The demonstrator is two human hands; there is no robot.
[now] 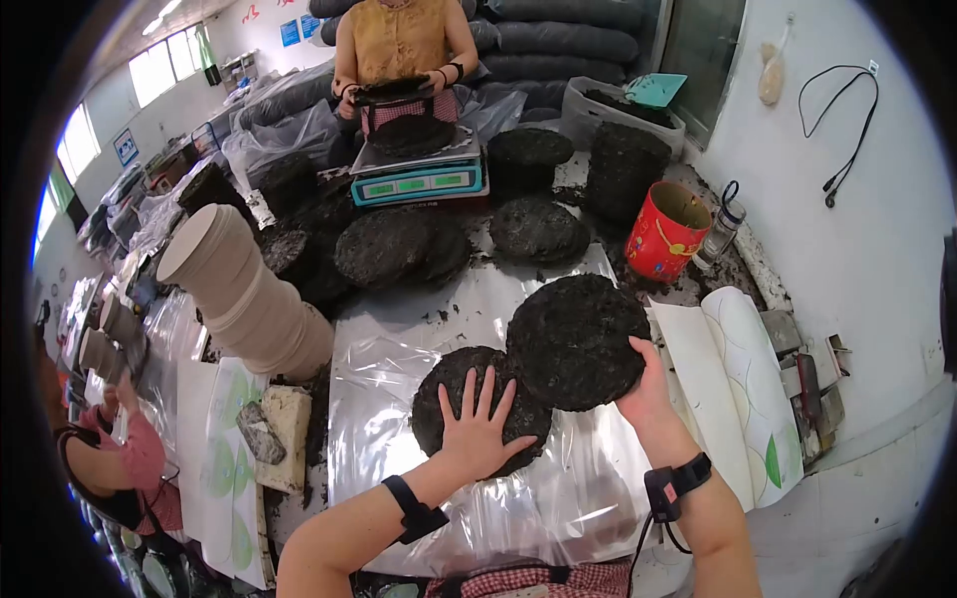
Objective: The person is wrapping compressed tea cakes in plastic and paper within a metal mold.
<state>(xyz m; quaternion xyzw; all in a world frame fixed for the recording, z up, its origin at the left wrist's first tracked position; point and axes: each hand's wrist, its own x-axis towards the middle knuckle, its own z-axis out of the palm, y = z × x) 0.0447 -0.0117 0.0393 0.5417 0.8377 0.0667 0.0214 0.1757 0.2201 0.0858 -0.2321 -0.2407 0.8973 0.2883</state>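
My left hand (477, 429) lies flat with its fingers spread on a round, dark pressed cake (435, 399), which rests on clear plastic film. My right hand (646, 387) grips a second round dark cake (576, 344) by its right edge, thumb on the upper face. This cake is tilted up and overlaps the upper right of the one under my left hand. Both cakes look rough and fibrous, nearly black. The shiny plastic film (384, 488) covers the work surface beneath them.
A tall stack of beige discs (249, 289) stands left. Behind are more dark cakes (384, 247), a digital scale (419, 184), and a co-worker (401, 40) holding a cake. A red bucket (660, 234) and white printed rolls (743, 389) are right. Another person (110, 468) is far left.
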